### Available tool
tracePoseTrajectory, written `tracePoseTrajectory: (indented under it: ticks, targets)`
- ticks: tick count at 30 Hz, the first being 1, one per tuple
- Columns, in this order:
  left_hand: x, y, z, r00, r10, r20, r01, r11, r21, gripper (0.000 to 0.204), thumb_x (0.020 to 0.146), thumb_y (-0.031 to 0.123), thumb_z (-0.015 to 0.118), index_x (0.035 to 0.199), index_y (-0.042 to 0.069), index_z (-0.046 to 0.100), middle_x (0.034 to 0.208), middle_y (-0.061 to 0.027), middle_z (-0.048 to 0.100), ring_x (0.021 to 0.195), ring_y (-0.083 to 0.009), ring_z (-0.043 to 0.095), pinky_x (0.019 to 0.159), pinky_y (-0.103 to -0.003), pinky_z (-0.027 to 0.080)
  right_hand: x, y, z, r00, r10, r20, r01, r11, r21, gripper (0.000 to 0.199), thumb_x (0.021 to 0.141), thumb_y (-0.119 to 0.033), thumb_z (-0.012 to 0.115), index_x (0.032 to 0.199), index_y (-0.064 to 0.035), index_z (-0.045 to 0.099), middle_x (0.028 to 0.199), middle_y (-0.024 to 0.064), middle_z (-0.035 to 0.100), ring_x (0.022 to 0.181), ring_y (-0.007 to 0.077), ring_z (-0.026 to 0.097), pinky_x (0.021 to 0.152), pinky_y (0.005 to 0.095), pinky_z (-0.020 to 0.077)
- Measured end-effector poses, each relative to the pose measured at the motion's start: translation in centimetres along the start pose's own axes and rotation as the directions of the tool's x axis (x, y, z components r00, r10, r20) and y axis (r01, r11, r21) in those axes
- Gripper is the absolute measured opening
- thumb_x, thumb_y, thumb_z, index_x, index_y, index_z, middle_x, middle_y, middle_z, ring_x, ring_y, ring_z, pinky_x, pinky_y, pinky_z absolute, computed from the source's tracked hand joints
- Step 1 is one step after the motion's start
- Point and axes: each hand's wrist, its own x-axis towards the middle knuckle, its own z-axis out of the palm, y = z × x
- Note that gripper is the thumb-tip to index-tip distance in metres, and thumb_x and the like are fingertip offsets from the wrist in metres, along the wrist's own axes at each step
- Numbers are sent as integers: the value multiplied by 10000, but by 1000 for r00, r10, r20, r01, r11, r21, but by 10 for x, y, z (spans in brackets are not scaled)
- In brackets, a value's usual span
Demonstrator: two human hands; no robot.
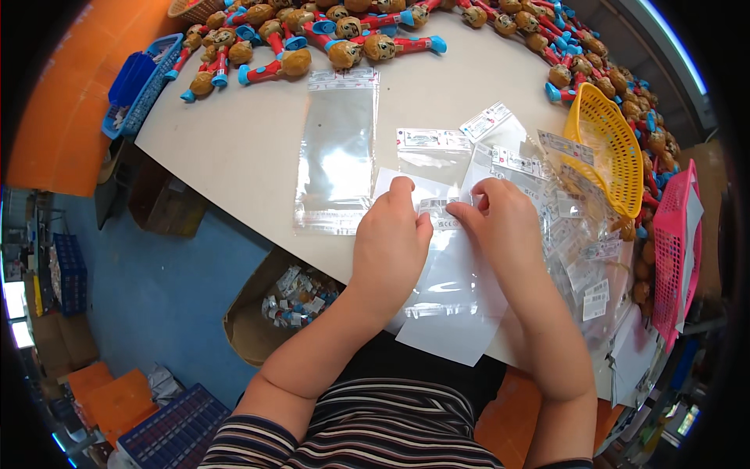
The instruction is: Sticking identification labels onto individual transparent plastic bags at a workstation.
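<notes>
A clear plastic bag [447, 275] lies on white paper [448, 344] at the table's near edge, in front of me. Between my hands, a white barcode label [439, 213] sits on the bag. My left hand [393, 241] is closed at the label's left side, its thumb beside the label and its curled fingertips partly hidden. From the right, the thumb and bent fingers of my right hand [506, 225] pinch at the label's right edge. Another clear bag [337, 148] with a printed header lies flat to the left. A further bag [432, 142] shows just beyond my hands.
Many red-and-blue dolls with brown round heads [380, 47] line the far edge. More clear bags [574, 203] pile at right, beside a yellow basket [605, 141] and a pink basket [673, 254]. A blue basket [152, 86] stands far left; a cardboard box [242, 313] is below the table.
</notes>
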Motion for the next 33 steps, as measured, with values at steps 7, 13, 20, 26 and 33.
tracePoseTrajectory:
  ticks: [7,13,20,26,33]
  targets:
    - [-20,-2,-9,977,108,-185,-70,977,201,456,803,71,739,1206,-7,543,1138,-211,606,1022,-363,621,823,-398,513,-4,1,6,971,-231,-65,228,973,-46,462,789,-187,758,1206,-51,612,1225,114,609,1114,317,567,904,389,496]
    - [-33,-31,23,895,434,105,-434,787,438,664,913,401,610,1469,93,420,1547,-94,365,1439,-356,284,1132,-618,204,-25,12,13,912,-404,68,410,898,-162,486,921,-225,606,1372,-66,518,1444,100,496,1371,367,390,1099,520,333]
    - [-33,-33,15,884,455,109,-449,757,475,727,918,435,578,1497,59,351,1557,-145,330,1441,-384,279,1150,-598,182,-40,24,-14,976,-194,94,209,958,-198,476,939,-311,598,1319,-27,554,1412,155,524,1394,416,356,1106,616,274]
    - [-34,-37,16,892,451,-25,-423,853,305,735,910,278,599,1491,-38,277,1532,-247,317,1421,-471,266,1156,-565,201,-61,10,3,915,-388,109,389,921,17,358,895,-248,656,1189,-44,640,1358,118,571,1365,375,408,1081,622,320]
    - [-35,-36,17,805,523,-279,-473,851,228,605,888,164,621,1417,-30,400,1495,-268,372,1393,-483,317,1133,-530,278,-58,22,-42,980,125,-154,20,711,703,208,906,-80,640,1094,-5,688,1213,151,671,1158,341,618,1032,399,455]
